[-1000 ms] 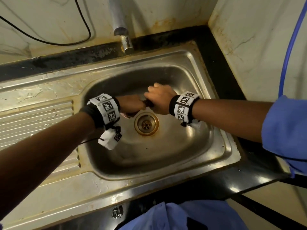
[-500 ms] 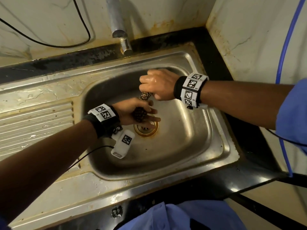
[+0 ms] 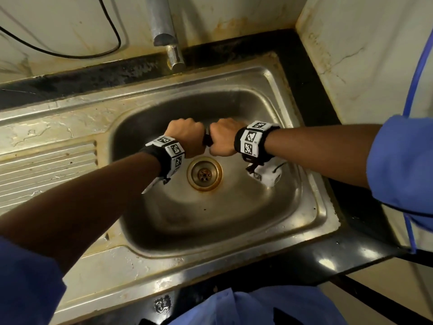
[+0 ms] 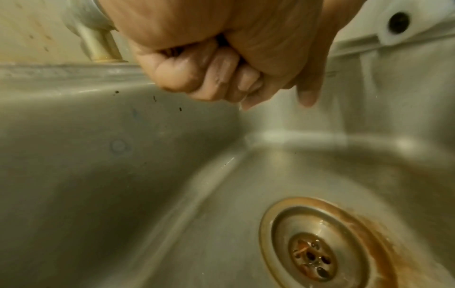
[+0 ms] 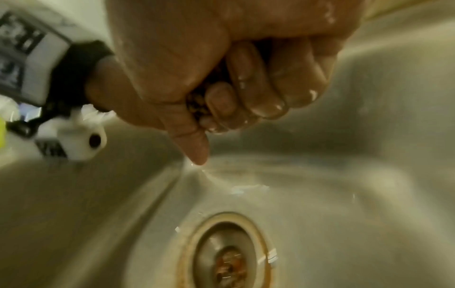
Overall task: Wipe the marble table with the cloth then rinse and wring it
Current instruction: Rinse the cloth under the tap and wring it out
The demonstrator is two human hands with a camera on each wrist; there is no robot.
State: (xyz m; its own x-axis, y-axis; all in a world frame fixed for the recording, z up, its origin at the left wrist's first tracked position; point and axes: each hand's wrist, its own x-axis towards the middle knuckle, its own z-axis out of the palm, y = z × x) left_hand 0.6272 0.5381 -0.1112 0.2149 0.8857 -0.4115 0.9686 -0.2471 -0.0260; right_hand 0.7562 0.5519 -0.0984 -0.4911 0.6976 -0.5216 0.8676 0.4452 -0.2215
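The cloth is almost wholly buried inside the two fists, showing only as a dark sliver between the left hand and right hand, so its size and pattern cannot be told. The tap is cut off by the head view's top edge. In the right wrist view the wet fingers and drain are smeared by blur.

Below your two fists the sink basin lies open down to the drain, with room toward you and to the right. Behind them the tap rises (close to the back wall), and the side wall blocks the right.
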